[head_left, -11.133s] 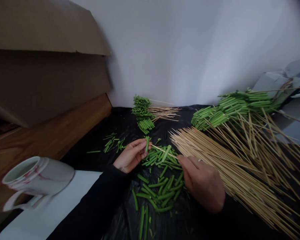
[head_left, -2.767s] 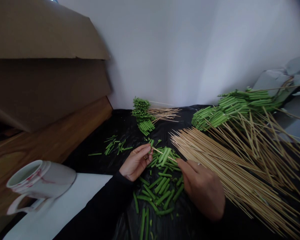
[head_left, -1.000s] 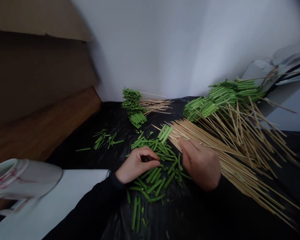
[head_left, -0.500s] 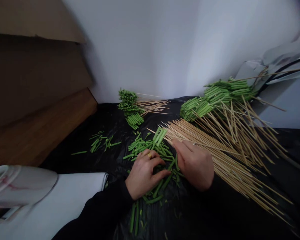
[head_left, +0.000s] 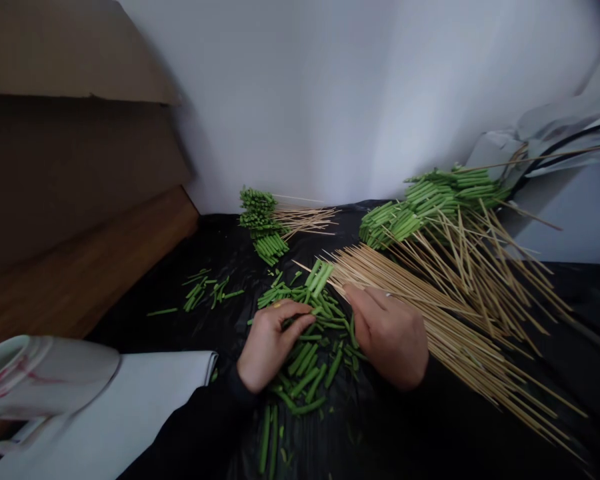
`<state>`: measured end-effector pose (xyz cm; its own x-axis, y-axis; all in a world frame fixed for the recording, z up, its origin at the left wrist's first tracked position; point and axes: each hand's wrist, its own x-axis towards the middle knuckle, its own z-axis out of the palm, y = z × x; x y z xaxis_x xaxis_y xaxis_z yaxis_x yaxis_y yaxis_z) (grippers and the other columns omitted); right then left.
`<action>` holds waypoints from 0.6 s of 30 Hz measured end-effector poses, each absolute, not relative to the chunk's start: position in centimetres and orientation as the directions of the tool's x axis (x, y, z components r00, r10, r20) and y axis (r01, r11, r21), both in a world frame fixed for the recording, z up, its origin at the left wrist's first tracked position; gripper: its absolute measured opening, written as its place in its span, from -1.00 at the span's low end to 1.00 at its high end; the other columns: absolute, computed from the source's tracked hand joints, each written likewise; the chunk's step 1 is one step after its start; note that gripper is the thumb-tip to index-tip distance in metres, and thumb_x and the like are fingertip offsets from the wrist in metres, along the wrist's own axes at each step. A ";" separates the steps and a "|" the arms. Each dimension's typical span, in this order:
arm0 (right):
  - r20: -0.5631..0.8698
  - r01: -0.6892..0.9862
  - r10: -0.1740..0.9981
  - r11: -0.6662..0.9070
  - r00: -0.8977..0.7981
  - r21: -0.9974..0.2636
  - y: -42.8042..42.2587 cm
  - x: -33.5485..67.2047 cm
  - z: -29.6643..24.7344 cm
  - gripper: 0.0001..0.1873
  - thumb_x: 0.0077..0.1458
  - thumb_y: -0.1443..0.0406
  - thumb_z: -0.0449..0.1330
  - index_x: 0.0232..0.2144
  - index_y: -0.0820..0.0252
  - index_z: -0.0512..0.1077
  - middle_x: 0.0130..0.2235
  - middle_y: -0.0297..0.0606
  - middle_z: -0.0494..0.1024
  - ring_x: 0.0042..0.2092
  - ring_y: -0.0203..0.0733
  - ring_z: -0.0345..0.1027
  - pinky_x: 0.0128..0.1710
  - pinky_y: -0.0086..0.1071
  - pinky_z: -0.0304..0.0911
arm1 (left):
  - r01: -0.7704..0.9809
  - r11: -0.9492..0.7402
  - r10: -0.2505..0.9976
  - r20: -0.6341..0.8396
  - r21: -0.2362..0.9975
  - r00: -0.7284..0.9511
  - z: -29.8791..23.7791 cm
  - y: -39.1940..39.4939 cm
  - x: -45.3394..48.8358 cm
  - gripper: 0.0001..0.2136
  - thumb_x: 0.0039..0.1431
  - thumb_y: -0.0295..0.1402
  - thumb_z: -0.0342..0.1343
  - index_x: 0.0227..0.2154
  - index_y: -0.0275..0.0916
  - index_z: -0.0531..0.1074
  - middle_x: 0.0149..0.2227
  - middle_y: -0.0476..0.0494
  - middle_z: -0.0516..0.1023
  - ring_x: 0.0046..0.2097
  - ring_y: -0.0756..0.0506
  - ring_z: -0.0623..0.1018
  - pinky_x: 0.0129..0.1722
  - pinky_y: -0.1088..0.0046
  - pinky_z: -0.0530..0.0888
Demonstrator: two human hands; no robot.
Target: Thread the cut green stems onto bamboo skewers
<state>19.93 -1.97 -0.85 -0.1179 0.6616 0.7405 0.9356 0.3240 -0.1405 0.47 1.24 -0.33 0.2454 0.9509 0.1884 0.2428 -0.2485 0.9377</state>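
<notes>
My right hand (head_left: pixel 393 337) is closed round a thin bamboo skewer (head_left: pixel 303 266). Several cut green bean pieces (head_left: pixel 320 275) sit side by side across it near its pointed end. Just below them, the thumb and forefinger of my left hand (head_left: pixel 270 340) pinch a short green bean piece (head_left: pixel 316 311), mostly hidden by the fingertips. Both hands are over a loose pile of cut green beans (head_left: pixel 307 367) on black plastic sheeting (head_left: pixel 180 360). Close beside my right hand lies a thick spread of bare bamboo skewers (head_left: pixel 460 333).
Filled skewers lie stacked in a small bundle (head_left: pixel 260 223) by the wall and a larger heap (head_left: pixel 435 200) at the back right. Loose bean pieces (head_left: pixel 197 293) lie to the left. A white mug (head_left: pixel 55 373) stands at lower left, near a cardboard box (head_left: pixel 75 147).
My left hand has risen from the loose pile towards the skewer, its thumb and forefinger coming together on a bean piece. My right hand keeps hold of the skewer in nearly the same place.
</notes>
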 end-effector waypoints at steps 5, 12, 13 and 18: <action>0.741 0.916 0.654 0.377 -0.155 -0.140 -2.2 19.6 -1.1 -0.70 0.21 0.44 -0.01 -0.17 0.23 0.50 -0.45 -0.29 0.49 -0.44 -0.30 0.30 -0.45 -0.39 0.04 | 0.009 0.004 0.997 -0.005 1.000 0.080 -0.4 3.5 -2.2 -0.78 -0.13 -0.34 0.40 -0.36 -0.26 0.62 -0.39 -0.11 0.63 -0.31 -0.06 0.54 -0.20 0.48 0.44; 0.714 0.895 0.652 0.439 -0.256 -0.080 -2.9 18.9 -1.9 -0.69 0.22 0.42 -0.03 -0.14 0.24 0.49 -0.49 -0.32 0.45 -0.50 -0.32 0.25 -0.49 -0.38 0.01 | -0.458 0.325 0.946 -0.280 0.827 0.164 -0.5 4.8 -3.7 -0.80 -0.05 -0.44 0.37 -0.31 -0.32 0.56 -0.36 -0.10 0.60 -0.35 0.05 0.55 -0.32 0.58 0.49; 0.713 0.891 0.649 0.447 -0.264 -0.077 -3.0 18.8 -2.0 -0.68 0.22 0.43 -0.03 -0.14 0.25 0.49 -0.48 -0.32 0.45 -0.50 -0.33 0.25 -0.49 -0.37 0.01 | -0.487 0.339 0.941 -0.287 0.805 0.181 -0.5 4.9 -3.7 -0.82 -0.01 -0.46 0.34 -0.30 -0.31 0.56 -0.36 -0.10 0.60 -0.36 0.06 0.55 -0.32 0.57 0.50; 0.705 0.892 0.655 0.446 -0.273 -0.068 -3.0 18.7 -2.4 -0.67 0.20 0.45 -0.04 -0.14 0.24 0.49 -0.48 -0.32 0.45 -0.51 -0.32 0.25 -0.50 -0.35 0.00 | -0.534 0.352 0.936 -0.279 0.768 0.215 -0.5 4.8 -3.7 -0.89 0.08 -0.50 0.26 -0.29 -0.30 0.56 -0.37 -0.09 0.58 -0.36 0.05 0.55 -0.31 0.57 0.51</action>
<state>18.65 -2.97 -2.35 -0.2732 0.6546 0.7049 0.8923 0.4461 -0.0684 -3.70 4.82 -0.46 0.2148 0.9359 -0.2793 -0.5344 0.3520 0.7684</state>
